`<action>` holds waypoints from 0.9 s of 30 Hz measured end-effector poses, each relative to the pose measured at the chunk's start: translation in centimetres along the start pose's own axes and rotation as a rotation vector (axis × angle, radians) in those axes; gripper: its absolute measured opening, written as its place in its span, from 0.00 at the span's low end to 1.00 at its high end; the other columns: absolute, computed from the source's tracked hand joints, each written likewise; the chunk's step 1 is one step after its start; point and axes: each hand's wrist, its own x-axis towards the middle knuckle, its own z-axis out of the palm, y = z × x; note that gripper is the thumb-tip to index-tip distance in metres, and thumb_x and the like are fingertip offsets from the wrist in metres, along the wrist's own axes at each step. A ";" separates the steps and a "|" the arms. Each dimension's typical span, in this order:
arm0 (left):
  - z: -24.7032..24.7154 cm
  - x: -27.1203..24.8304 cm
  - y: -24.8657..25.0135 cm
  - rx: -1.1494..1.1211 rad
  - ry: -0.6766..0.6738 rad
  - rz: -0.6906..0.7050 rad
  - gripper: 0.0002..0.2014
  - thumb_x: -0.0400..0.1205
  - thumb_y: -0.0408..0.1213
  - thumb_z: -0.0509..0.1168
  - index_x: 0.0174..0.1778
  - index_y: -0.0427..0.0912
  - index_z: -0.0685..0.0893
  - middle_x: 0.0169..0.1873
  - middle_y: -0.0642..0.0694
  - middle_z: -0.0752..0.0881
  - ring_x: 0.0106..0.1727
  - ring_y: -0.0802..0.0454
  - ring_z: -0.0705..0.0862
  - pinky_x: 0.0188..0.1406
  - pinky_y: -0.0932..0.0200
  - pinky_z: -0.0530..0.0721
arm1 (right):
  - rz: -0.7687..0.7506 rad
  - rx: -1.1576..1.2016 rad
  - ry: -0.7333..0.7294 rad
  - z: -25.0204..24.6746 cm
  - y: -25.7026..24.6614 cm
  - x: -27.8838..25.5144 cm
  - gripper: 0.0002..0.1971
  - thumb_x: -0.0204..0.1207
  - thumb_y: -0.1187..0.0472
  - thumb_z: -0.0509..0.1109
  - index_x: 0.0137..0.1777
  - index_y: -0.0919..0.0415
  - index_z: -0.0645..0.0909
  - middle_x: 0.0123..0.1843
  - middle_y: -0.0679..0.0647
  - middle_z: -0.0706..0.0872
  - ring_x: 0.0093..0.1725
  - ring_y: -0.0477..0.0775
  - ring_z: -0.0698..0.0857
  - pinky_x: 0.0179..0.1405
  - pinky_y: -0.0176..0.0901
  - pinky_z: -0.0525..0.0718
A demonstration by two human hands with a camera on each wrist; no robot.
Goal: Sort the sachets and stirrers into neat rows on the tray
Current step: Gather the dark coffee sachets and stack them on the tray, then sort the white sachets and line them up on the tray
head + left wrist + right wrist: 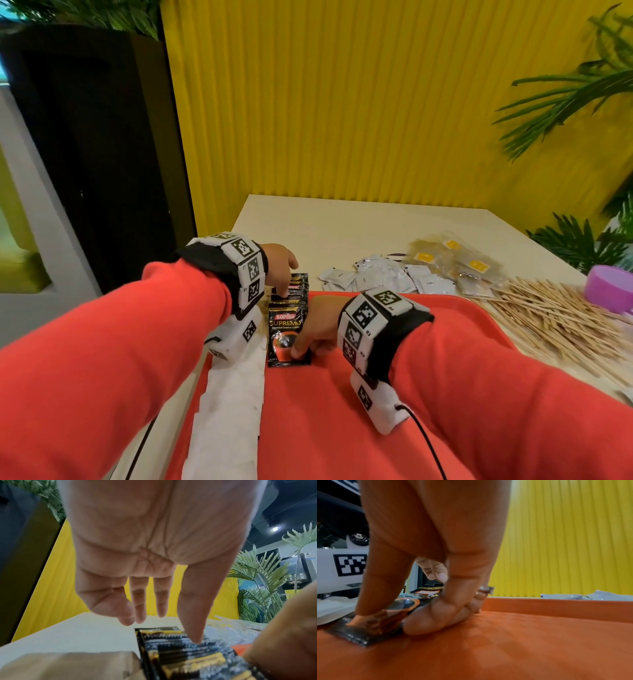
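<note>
A row of overlapping black coffee sachets (290, 299) lies at the far left of the red tray (342, 431). My left hand (286, 275) hangs over the row's far end, fingers straight, thumb tip (197, 639) touching the sachets (180, 654). My right hand (317, 337) is at the near end. Its thumb presses on the nearest sachet (284, 329) and its curled fingers lie against that sachet's right edge, pinching it on the tray. The right wrist view shows the right hand (390, 622) and the sachet (359, 635) flat on the tray (522, 642).
A white band of paper (233, 394) runs along the tray's left side. Beyond the tray on the table lie loose white sachets (376, 279), clear tea bags (455, 263) and a heap of wooden stirrers (555, 315). A purple bowl (609, 287) stands at the right edge.
</note>
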 end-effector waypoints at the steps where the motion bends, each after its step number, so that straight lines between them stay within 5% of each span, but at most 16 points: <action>1: -0.2 -0.1 0.1 -0.001 0.003 0.000 0.32 0.78 0.33 0.69 0.78 0.42 0.66 0.75 0.44 0.70 0.75 0.46 0.70 0.70 0.54 0.69 | 0.008 0.040 -0.009 -0.1 0.2 0.0 0.18 0.65 0.65 0.79 0.55 0.66 0.85 0.42 0.57 0.86 0.40 0.53 0.82 0.52 0.48 0.83; 4: -0.6 -0.3 0.5 -0.006 0.014 0.001 0.29 0.80 0.33 0.67 0.77 0.42 0.68 0.75 0.44 0.71 0.74 0.46 0.71 0.69 0.55 0.70 | 0.016 0.107 -0.012 -0.2 0.3 -0.3 0.11 0.68 0.66 0.78 0.50 0.65 0.84 0.37 0.55 0.84 0.36 0.50 0.82 0.53 0.45 0.83; 6: -0.8 -0.6 0.8 -0.019 0.023 0.005 0.27 0.81 0.33 0.65 0.77 0.42 0.69 0.75 0.44 0.71 0.74 0.47 0.71 0.69 0.56 0.70 | 0.010 0.130 -0.011 -0.4 0.5 -0.8 0.09 0.71 0.66 0.75 0.51 0.65 0.83 0.35 0.54 0.82 0.32 0.48 0.80 0.45 0.39 0.83; 9: -1.0 -0.8 1.5 -0.057 0.050 0.016 0.25 0.81 0.33 0.64 0.76 0.41 0.70 0.75 0.44 0.72 0.73 0.47 0.72 0.68 0.57 0.70 | 0.010 0.096 0.013 -1.3 1.0 -1.8 0.05 0.75 0.63 0.71 0.40 0.60 0.79 0.34 0.51 0.80 0.30 0.45 0.78 0.32 0.32 0.80; 14: -1.2 -0.5 4.2 -0.169 0.077 0.073 0.24 0.81 0.36 0.66 0.74 0.39 0.73 0.73 0.43 0.74 0.72 0.46 0.73 0.67 0.58 0.71 | 0.061 -0.305 0.317 -4.8 3.0 -3.1 0.10 0.78 0.56 0.67 0.47 0.65 0.81 0.35 0.52 0.78 0.40 0.52 0.77 0.29 0.35 0.71; 16: -1.2 0.0 5.6 -0.171 0.075 0.096 0.24 0.82 0.36 0.65 0.74 0.38 0.72 0.74 0.43 0.73 0.73 0.46 0.73 0.68 0.57 0.70 | 0.078 -0.441 0.402 -6.4 4.0 -4.0 0.12 0.81 0.58 0.62 0.55 0.65 0.81 0.52 0.57 0.84 0.52 0.55 0.79 0.39 0.40 0.76; 18: -1.2 0.7 7.2 -0.149 0.072 0.103 0.23 0.83 0.37 0.63 0.74 0.36 0.72 0.73 0.42 0.74 0.72 0.45 0.73 0.68 0.56 0.71 | 0.084 -0.471 0.425 -7.9 5.0 -4.7 0.17 0.83 0.60 0.58 0.68 0.65 0.76 0.68 0.59 0.79 0.65 0.57 0.79 0.55 0.41 0.76; 20: -1.0 1.6 8.7 -0.138 0.062 0.087 0.22 0.84 0.36 0.62 0.73 0.33 0.73 0.72 0.39 0.75 0.71 0.42 0.74 0.67 0.54 0.73 | 0.123 -0.434 0.419 -9.1 6.3 -4.7 0.15 0.82 0.60 0.60 0.64 0.63 0.79 0.65 0.58 0.81 0.62 0.54 0.81 0.57 0.36 0.77; 22: -0.6 2.6 10.0 -0.119 0.015 0.069 0.18 0.84 0.36 0.61 0.68 0.30 0.76 0.69 0.38 0.77 0.68 0.41 0.76 0.58 0.55 0.76 | 0.137 -0.382 0.404 -9.9 7.2 -4.3 0.09 0.82 0.61 0.61 0.54 0.60 0.82 0.55 0.57 0.84 0.53 0.49 0.83 0.46 0.28 0.77; 25: 0.0 4.5 11.4 -0.032 -0.056 0.039 0.08 0.86 0.35 0.58 0.45 0.35 0.79 0.50 0.36 0.80 0.51 0.44 0.80 0.43 0.64 0.68 | 0.160 -0.329 0.411 -10.7 8.4 -3.5 0.19 0.79 0.57 0.64 0.67 0.63 0.77 0.67 0.58 0.80 0.65 0.58 0.80 0.55 0.40 0.76; 27: 0.2 5.3 12.0 0.061 -0.070 0.013 0.12 0.85 0.39 0.59 0.59 0.38 0.81 0.58 0.40 0.81 0.61 0.44 0.79 0.55 0.60 0.73 | 0.140 -0.296 0.402 -11.2 9.0 -2.8 0.21 0.80 0.57 0.64 0.70 0.67 0.75 0.69 0.61 0.79 0.66 0.60 0.79 0.59 0.44 0.77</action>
